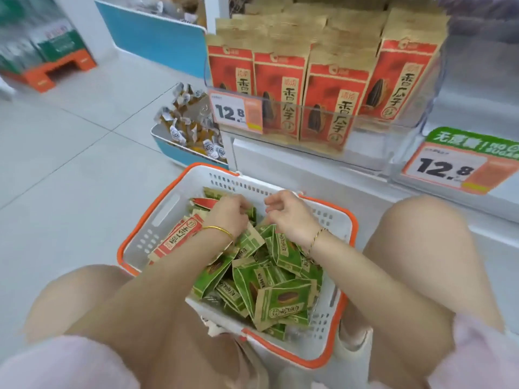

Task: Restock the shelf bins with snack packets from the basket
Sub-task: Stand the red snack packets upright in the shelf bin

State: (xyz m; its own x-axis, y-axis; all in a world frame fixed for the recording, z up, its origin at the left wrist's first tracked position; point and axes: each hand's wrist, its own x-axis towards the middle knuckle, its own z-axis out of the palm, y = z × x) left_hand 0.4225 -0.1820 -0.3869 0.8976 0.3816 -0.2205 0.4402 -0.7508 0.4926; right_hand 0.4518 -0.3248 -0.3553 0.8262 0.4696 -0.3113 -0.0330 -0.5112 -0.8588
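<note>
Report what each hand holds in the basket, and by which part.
Left hand is curled in among the snack packets; whether its grip closes on one cannot be told. Right hand, loosely curled above them, holds nothing visible.

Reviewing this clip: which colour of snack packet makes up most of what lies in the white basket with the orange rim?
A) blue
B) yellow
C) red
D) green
D: green paper snack packets fill most of the white plastic basket with the orange rim, and only a few red paper snack packets lie at its left side.
</note>
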